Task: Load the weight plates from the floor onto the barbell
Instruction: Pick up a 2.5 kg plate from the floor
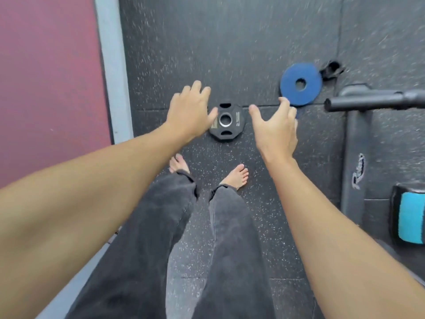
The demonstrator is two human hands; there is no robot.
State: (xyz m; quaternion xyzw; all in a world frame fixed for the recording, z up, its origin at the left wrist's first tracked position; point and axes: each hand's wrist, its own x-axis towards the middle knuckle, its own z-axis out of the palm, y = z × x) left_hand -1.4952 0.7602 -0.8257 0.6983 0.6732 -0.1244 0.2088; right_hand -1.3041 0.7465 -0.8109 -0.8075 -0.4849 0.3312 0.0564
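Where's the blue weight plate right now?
In the head view the blue plate lies flat on the floor right of centre, just beyond the right hand, with the barbell end to its right.

The black weight plate (pixel 226 122) lies flat on the speckled rubber floor (pixel 230 42). Its outline is many-sided, with grip slots cut near the rim and a metal-ringed centre hole. The blue weight plate (pixel 301 84) also lies flat, farther away and to the right of the black one, well apart from it. It is round and plain, with a small centre hole. The barbell (pixel 372 101) enters from the right edge; its dark sleeve end is bare and points toward the blue plate, apparently raised above the floor, though blur makes this uncertain.
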